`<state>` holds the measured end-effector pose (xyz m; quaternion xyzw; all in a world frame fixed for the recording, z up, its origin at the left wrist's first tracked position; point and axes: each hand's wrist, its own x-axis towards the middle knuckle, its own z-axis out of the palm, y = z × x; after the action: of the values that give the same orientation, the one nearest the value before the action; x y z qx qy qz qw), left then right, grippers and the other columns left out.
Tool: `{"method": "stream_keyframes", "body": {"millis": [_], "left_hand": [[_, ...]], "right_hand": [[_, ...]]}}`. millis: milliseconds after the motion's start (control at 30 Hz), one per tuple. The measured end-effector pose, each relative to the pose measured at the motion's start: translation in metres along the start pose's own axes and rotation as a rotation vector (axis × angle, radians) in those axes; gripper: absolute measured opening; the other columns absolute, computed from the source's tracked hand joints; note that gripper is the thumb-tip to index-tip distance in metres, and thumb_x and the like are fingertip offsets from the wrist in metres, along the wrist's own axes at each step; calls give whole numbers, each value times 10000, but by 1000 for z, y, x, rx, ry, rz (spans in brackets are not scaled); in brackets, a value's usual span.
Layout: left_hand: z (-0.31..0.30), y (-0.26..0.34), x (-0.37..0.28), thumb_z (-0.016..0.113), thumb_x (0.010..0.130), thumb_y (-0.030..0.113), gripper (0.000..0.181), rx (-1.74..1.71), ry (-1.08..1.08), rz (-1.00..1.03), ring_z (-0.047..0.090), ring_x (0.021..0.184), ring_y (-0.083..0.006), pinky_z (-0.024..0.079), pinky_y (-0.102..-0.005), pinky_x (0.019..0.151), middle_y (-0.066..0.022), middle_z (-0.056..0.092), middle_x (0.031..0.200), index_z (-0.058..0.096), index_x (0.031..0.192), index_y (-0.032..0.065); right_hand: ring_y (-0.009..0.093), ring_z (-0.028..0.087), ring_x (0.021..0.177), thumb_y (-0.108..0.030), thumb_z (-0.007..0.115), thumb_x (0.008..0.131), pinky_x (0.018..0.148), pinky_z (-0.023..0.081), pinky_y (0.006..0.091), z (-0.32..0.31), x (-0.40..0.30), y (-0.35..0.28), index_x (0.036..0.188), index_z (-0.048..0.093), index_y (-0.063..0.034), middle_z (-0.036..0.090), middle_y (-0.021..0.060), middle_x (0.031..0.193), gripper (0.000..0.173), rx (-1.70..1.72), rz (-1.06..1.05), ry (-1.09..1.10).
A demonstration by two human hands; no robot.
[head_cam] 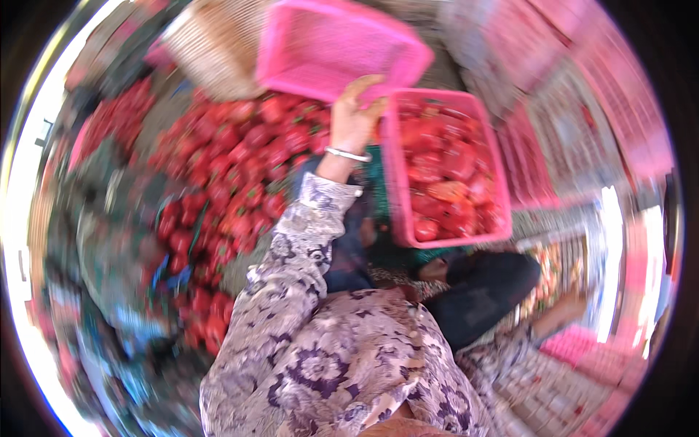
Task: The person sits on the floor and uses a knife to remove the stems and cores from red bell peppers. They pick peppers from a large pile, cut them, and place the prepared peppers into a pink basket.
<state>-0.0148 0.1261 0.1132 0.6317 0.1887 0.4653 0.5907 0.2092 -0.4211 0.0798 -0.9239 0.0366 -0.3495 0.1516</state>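
Note:
My left hand [355,112], with a pale bangle at its wrist, is at the near corner of an empty pink plastic crate [338,46]. Its fingers lie inside the rim and the thumb outside, gripping the edge. Right beside that hand stands a second pink crate [505,218], filled with red bell peppers [448,164]. Far out to the right, my right hand [570,306] is a blur near the picture's rim; whether it holds anything cannot be made out.
A large heap of red bell peppers [235,147] spreads over the ground at left. Behind it stands a ribbed tan basket [218,49]. Stacked pink and whitish crates [568,125] line the right side. My bent leg [480,289] lies below the full crate. Blurred sacks or cloth [114,235] lie far left.

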Motion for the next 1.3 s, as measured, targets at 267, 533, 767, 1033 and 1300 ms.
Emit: {"method": "stream_keyframes", "body": {"millis": [267,533,767,1033,1300], "left_hand": [[-250,-72,-196,661,817,18,190,700,474,-153,656,824,-132,523,-276,764,-76,711,893,690,1003,-1],[-390,-114,-488,646,722,78,202,1074,1095,-634,689,729,-305,549,-400,685,-161,694,769,717,910,71],[-426,-78,-598,665,717,130,303,1409,1312,-1003,575,1065,-392,471,-506,906,-191,618,1117,689,1019,118],[-465,-15,-570,703,667,105,493,1815,911,-1145,491,1140,-375,424,-474,973,-196,497,1178,620,1153,108],[-487,-20,-567,679,746,159,327,1978,287,-1174,436,1244,-343,365,-559,991,-144,474,1309,643,1066,103]], "right_hand": [[203,652,779,-258,734,859,675,510,336,32,-103,-265,1100,719,-62,730,100,975,311,837,-532,-334],[351,670,924,-349,675,876,782,514,443,185,-176,-398,1121,685,-61,705,153,1037,379,414,-1014,-685],[353,689,800,-350,662,867,702,515,471,231,-160,-383,1007,715,-69,706,198,855,318,346,-1144,-741],[372,683,752,-310,644,856,657,513,466,235,-161,-384,980,707,-42,700,207,816,302,290,-1079,-680],[336,685,798,-311,646,888,694,505,434,195,-148,-368,1122,703,-60,720,184,910,348,619,-904,-740]]}}
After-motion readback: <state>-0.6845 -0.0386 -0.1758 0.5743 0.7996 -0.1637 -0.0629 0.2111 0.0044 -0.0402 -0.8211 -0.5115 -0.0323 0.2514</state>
